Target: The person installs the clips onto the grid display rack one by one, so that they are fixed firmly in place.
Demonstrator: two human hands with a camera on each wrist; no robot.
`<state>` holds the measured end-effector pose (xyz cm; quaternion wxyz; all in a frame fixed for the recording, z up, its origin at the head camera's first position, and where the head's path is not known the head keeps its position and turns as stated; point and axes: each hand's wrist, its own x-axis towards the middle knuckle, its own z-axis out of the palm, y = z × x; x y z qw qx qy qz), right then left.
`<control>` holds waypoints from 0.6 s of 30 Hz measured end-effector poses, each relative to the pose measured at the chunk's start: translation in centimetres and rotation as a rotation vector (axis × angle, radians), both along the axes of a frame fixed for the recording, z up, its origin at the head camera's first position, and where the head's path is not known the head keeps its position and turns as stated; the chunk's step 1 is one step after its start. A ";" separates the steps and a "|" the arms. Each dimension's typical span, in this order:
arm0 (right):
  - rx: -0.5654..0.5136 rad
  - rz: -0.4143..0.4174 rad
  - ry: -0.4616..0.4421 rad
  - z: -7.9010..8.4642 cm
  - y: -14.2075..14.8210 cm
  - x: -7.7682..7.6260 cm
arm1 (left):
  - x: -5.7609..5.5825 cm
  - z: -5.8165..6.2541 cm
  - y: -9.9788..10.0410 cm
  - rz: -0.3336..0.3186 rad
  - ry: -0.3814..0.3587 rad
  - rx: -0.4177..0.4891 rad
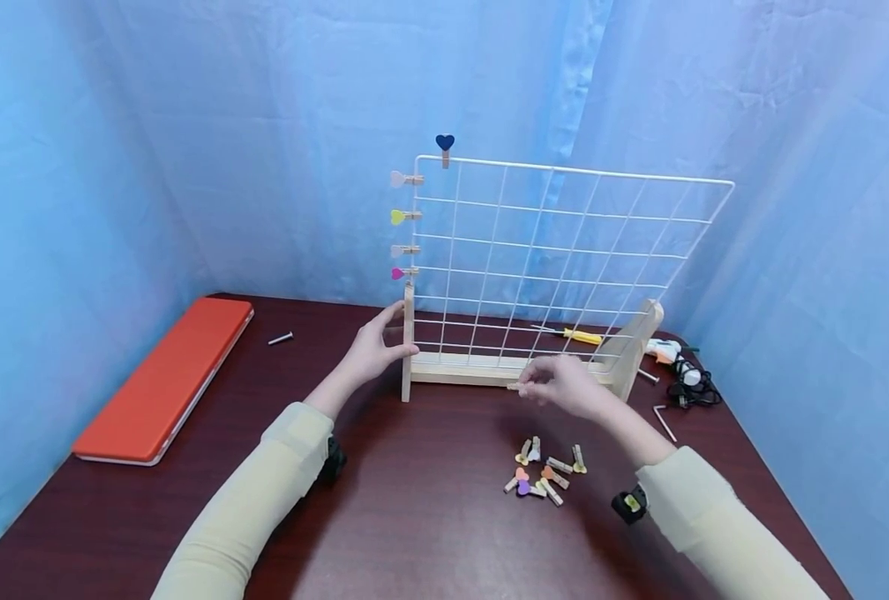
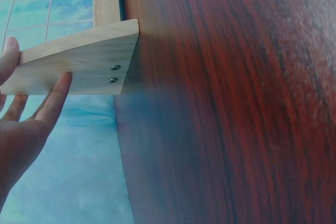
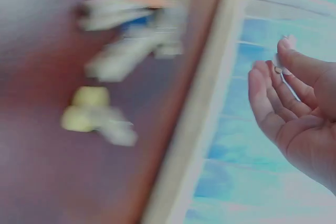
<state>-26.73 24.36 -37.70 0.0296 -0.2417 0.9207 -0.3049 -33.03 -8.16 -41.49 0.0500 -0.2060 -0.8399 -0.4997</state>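
A white wire grid (image 1: pixel 564 169) stands in a wooden stand. My left hand (image 1: pixel 372 346) holds the stand's left side panel (image 2: pixel 79 64), its thumb at the front edge and a fingertip against the outer face. My right hand (image 1: pixel 567 387) pinches a small wooden clothespin (image 1: pixel 514 387) in front of the stand's lower bar; most of the clothespin is hidden by the fingers. Several heart-topped clothespins clip the grid's left edge, among them a pink one (image 1: pixel 397 273), and a dark one (image 1: pixel 445 142) sits on the top wire. Below my right hand lie several loose clothespins (image 1: pixel 548 472).
An orange-red case (image 1: pixel 167 383) lies at the left, near a bolt (image 1: pixel 281 338). Behind and right of the stand are a yellow-handled screwdriver (image 1: pixel 582 337), a glue gun (image 1: pixel 663 350) with a black cord, another bolt (image 1: pixel 648 377) and a hex key (image 1: pixel 665 423). Blue curtains surround the table.
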 end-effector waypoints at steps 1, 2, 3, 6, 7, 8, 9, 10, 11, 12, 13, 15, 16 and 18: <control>-0.006 0.018 0.038 1.3 -0.1 0.0 | 0.0 0.0 0.0 -0.001 -0.002 0.001; -0.012 0.030 0.075 2.6 -0.3 0.1 | 0.0 0.0 0.0 -0.002 -0.004 0.003; -0.015 0.039 0.115 4.1 -0.5 0.1 | 0.1 0.0 0.0 -0.002 -0.007 0.004; -0.021 0.072 0.226 8.7 -1.3 0.0 | 0.0 0.0 -0.3 -0.001 -0.007 0.004; -0.022 0.081 0.269 10.2 -1.6 -0.1 | 0.0 0.0 -0.4 0.000 -0.006 0.005; -0.035 0.083 0.298 11.7 -2.0 -0.2 | 0.0 0.0 -0.5 0.000 -0.005 0.006; -0.040 0.084 0.342 13.2 -2.3 -0.3 | 0.0 0.0 -0.5 -0.001 -0.002 0.007; -0.048 0.080 0.381 14.7 -2.7 -0.5 | 0.0 0.0 -0.6 -0.001 -0.001 0.009; -0.060 0.072 0.429 16.1 -3.1 -0.7 | 0.0 -0.1 -0.7 0.001 -0.002 0.012; -0.081 0.061 0.463 17.4 -3.6 -0.9 | 0.0 -0.1 -0.7 0.002 -0.002 0.014; -0.101 0.043 0.500 18.7 -4.0 -1.2 | 0.0 -0.1 -0.8 0.004 -0.001 0.012; -0.132 -0.013 0.551 21.0 -4.9 -1.7 | 0.0 -0.2 -0.9 0.006 -0.001 0.010; -0.144 -0.042 0.565 21.9 -5.4 -1.9 | 0.0 -0.3 -0.9 0.008 -0.003 0.009; -0.156 -0.097 0.595 23.6 -6.3 -2.4 | 0.0 -0.3 -1.0 0.012 -0.005 0.005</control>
